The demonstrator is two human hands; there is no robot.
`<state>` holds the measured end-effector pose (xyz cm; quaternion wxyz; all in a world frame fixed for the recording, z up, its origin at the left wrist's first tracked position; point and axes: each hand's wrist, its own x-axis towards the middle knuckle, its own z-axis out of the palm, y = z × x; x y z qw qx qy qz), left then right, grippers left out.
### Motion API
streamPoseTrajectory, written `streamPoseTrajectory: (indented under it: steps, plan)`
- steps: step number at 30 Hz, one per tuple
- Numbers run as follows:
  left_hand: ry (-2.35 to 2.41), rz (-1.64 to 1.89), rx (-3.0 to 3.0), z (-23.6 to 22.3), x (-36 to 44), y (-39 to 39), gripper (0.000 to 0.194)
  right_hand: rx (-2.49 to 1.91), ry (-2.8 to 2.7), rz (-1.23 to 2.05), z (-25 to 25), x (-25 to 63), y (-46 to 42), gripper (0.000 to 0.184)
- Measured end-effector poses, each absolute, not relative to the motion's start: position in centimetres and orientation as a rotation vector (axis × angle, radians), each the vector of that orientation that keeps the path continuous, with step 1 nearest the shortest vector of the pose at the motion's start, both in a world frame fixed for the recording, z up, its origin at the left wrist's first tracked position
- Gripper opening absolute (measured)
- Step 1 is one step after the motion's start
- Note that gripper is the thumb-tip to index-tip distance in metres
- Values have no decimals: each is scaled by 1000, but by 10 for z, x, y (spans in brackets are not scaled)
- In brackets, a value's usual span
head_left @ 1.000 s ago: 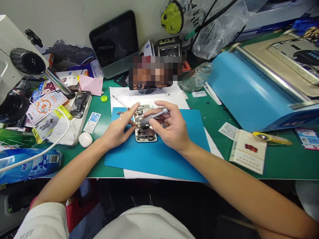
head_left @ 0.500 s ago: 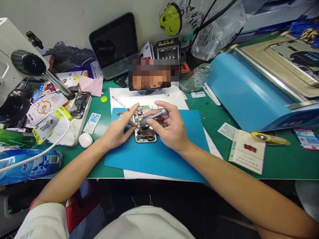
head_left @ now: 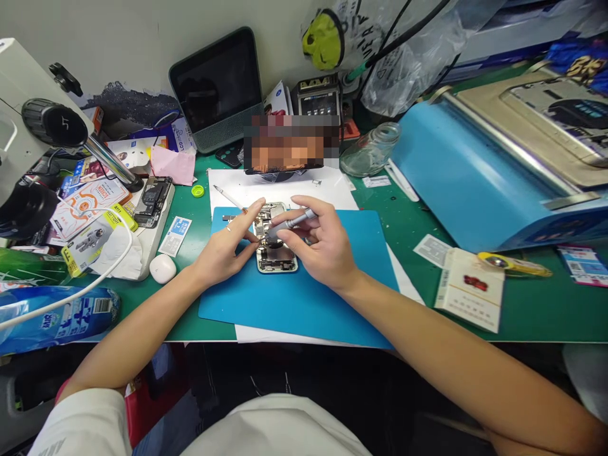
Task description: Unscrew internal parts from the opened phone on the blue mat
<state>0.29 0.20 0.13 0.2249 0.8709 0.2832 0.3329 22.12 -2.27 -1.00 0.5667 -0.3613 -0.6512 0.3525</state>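
Observation:
An opened phone (head_left: 276, 256) with bare internals lies on a blue mat (head_left: 304, 297) in the middle of the desk. My left hand (head_left: 227, 244) rests on the phone's left edge, fingers stretched out and pressing it down. My right hand (head_left: 323, 244) is closed round a grey screwdriver (head_left: 291, 223) whose tip points down-left into the phone's upper half. A white sheet of paper (head_left: 280, 183) lies under the mat, with a thin white tool (head_left: 227, 195) on it.
A second opened phone (head_left: 152, 196), a white earbud case (head_left: 162, 267) and leaflets lie left. A microscope arm (head_left: 71, 133) stands far left. At the back are a dark screen (head_left: 216, 85) and a glass jar (head_left: 373, 151). A blue machine (head_left: 479, 164) and a cigarette pack (head_left: 470, 288) are right.
The camera view has shifted slightly downward. My right hand with the screwdriver has edged a little to the left over the phone; my left hand stays in place.

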Motion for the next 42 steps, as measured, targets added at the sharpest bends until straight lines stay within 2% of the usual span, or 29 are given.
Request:
streamPoseTrajectory:
  steps: [6,42]
  plan:
    - [769,933,2401,1,2,3,82,-835,-1568,814,-10,222,-24,51]
    - [781,932,2409,4,3,1,81,-849,-1572,814,-12,221,-24,47]
